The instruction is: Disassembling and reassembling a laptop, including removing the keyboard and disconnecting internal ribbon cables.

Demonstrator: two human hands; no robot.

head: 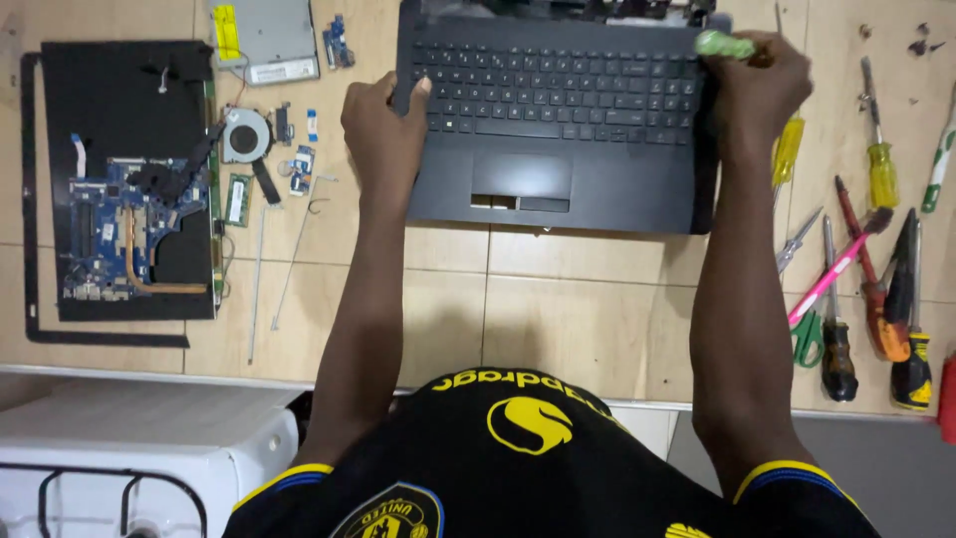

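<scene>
Head view: two hands, left hand [383, 120] and right hand [757, 85], on one laptop base [558, 149].

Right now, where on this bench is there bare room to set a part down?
The widest bare patch is the wood in front of the laptop base, between the two forearms. A narrower strip lies between the motherboard panel and the left forearm, below the fan. The right side is crowded with screwdrivers.

repair workbench: screwdrivers [881, 159], stripped laptop motherboard [115, 234], wooden bench [578, 319].
</scene>
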